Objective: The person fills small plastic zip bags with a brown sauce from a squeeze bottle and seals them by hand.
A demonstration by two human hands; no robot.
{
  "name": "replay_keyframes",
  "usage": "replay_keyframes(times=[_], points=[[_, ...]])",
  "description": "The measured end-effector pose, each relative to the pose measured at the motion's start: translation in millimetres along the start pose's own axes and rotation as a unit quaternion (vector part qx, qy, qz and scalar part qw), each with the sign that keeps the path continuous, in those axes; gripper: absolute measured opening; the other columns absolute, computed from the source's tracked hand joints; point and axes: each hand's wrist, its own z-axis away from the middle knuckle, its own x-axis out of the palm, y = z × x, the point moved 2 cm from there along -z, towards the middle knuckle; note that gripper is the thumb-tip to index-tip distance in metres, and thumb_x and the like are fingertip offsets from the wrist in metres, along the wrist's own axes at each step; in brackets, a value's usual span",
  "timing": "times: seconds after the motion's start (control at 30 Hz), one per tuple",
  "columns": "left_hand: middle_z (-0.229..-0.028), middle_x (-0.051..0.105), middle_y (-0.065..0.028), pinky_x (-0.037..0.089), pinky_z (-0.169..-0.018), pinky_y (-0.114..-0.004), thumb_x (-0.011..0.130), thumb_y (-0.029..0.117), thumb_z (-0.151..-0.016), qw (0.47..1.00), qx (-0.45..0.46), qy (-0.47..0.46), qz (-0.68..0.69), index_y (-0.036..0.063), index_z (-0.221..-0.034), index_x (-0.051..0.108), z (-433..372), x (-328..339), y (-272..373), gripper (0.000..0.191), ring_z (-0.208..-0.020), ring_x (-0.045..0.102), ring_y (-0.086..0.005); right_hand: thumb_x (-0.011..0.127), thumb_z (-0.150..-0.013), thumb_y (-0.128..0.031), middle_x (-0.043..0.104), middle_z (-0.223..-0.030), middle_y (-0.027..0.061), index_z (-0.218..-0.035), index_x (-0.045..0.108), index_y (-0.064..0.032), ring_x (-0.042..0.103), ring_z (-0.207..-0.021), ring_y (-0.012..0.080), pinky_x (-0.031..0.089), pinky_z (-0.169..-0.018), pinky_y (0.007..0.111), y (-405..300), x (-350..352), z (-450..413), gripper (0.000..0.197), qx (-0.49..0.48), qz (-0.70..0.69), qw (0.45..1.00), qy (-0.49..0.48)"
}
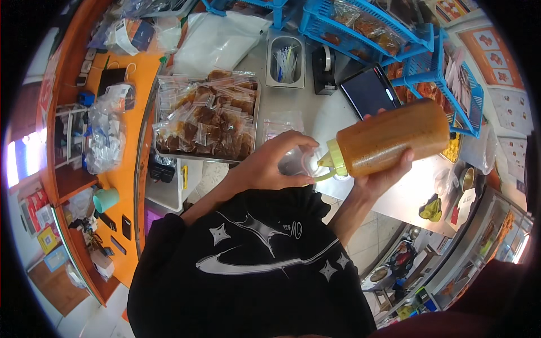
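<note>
My right hand (382,175) grips a large squeeze bottle (393,137) of brown sauce, tilted so that its yellow nozzle points left and down. My left hand (274,160) holds a small clear zip bag (296,162) between thumb and fingers, its mouth by the nozzle. The bottle's yellow cap strap reaches the left thumb. To the left, a metal tray (258,105) holds many small zip bags filled with brown sauce. More flat plastic bags (284,122) lie on the steel counter just beyond my left hand.
Beyond stand a steel container (285,82) of thin plastic ties, a black tape dispenser (324,69), a tablet (370,91) and blue plastic baskets (372,40) of bagged food. An orange counter (122,156) with phones and a mint-green cup (106,200) is at left. A green cloth-like item (431,208) lies at right.
</note>
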Motion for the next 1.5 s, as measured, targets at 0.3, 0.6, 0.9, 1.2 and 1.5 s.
replay_keyframes(times=[0.3, 0.6, 0.9, 1.2, 1.5], points=[[-0.103, 0.06, -0.0093, 0.047, -0.084, -0.034, 0.084, 0.021, -0.073, 0.996, -0.003, -0.013, 0.087, 0.0053, -0.121, 0.057, -1, 14, -6, 0.057, -0.094, 0.06, -0.0219, 0.061, -0.087, -0.049, 0.049, -0.135, 0.02, -0.147, 0.028, -0.0069, 0.055, -0.118, 0.0375, 0.048, -0.1, 0.05, -13, 5, 19, 0.081, -0.058, 0.074, 0.995, 0.04], [-0.101, 0.06, -0.0079, 0.047, -0.075, -0.031, 0.083, 0.019, -0.075, 0.997, 0.014, -0.012, 0.073, 0.0052, -0.123, 0.059, 2, 11, -1, 0.056, -0.086, 0.059, -0.0191, 0.063, -0.085, -0.05, 0.049, -0.134, 0.0188, -0.146, 0.028, -0.0065, 0.055, -0.118, 0.0357, 0.047, -0.101, 0.05, -17, 17, 19, 0.083, -0.087, 0.099, 0.991, 0.015], [-0.115, 0.063, -0.0144, 0.047, -0.09, -0.035, 0.085, 0.019, -0.073, 0.996, -0.009, -0.043, 0.079, -0.0002, -0.125, 0.057, 2, 11, -2, 0.063, -0.105, 0.062, -0.0269, 0.069, -0.078, -0.051, 0.049, -0.135, 0.0171, -0.146, 0.03, -0.0075, 0.055, -0.119, 0.0307, 0.049, -0.101, 0.046, -20, 26, 19, 0.089, -0.098, 0.105, 0.989, 0.024], [-0.117, 0.063, -0.0147, 0.047, -0.091, -0.035, 0.086, 0.019, -0.072, 0.992, -0.05, -0.06, 0.097, -0.0007, -0.125, 0.057, 2, 10, 0, 0.064, -0.106, 0.062, -0.0272, 0.069, -0.077, -0.052, 0.051, -0.131, 0.0176, -0.144, 0.031, -0.0068, 0.059, -0.113, 0.0312, 0.052, -0.096, 0.046, -22, 24, 23, 0.09, -0.085, 0.103, 0.987, 0.087], [-0.099, 0.06, -0.0074, 0.043, -0.06, -0.029, 0.081, 0.023, -0.078, 0.995, 0.015, -0.032, 0.099, 0.0036, -0.127, 0.058, 2, 13, -1, 0.057, -0.067, 0.053, -0.0129, 0.066, -0.08, -0.053, 0.052, -0.13, 0.0197, -0.144, 0.032, -0.0069, 0.058, -0.113, 0.0359, 0.052, -0.096, 0.047, -17, 17, 22, 0.086, -0.083, 0.087, 0.984, 0.13]])
